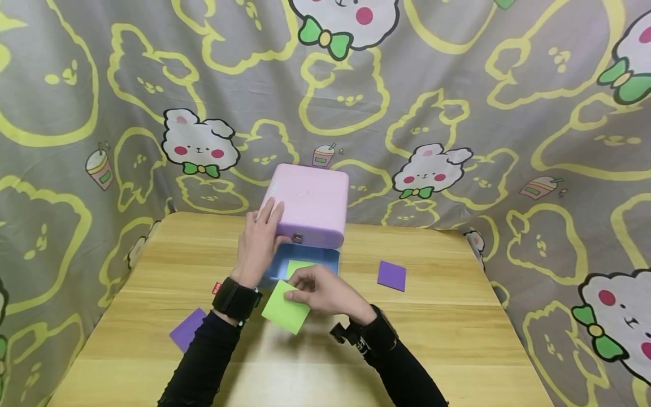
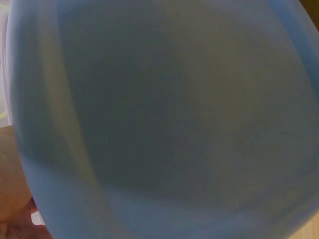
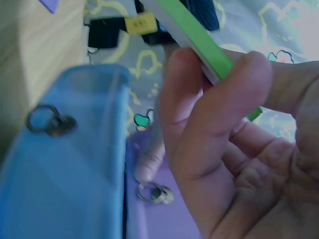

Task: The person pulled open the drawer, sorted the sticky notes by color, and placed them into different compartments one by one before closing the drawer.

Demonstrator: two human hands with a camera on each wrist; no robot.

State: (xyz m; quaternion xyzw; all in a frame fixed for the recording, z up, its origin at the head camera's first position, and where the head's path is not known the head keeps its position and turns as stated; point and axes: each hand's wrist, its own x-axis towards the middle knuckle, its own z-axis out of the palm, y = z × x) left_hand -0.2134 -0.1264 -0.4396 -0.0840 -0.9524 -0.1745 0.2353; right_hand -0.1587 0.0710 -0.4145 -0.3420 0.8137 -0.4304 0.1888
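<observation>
My left hand [image 1: 256, 240] holds the pink-purple lid [image 1: 310, 198] of a small box, fingers spread over its top left side and thumb at the front edge. Under the tilted lid is the blue base [image 1: 331, 259], with a green square [image 1: 297, 265] showing inside. My right hand [image 1: 328, 291] pinches a lime green sticky note pad [image 1: 282, 308] between thumb and fingers, in front of the base. The pad [image 3: 215, 59] appears edge-on in the right wrist view. A blue surface of the box [image 2: 149, 124] fills most of the left wrist view.
One purple square [image 1: 391, 276] lies on the wooden table [image 1: 447, 328] to the right of the box. Another purple square [image 1: 187, 329] lies at the left, partly behind the left sleeve. A patterned curtain [image 1: 351, 96] hangs close behind the box and along the sides.
</observation>
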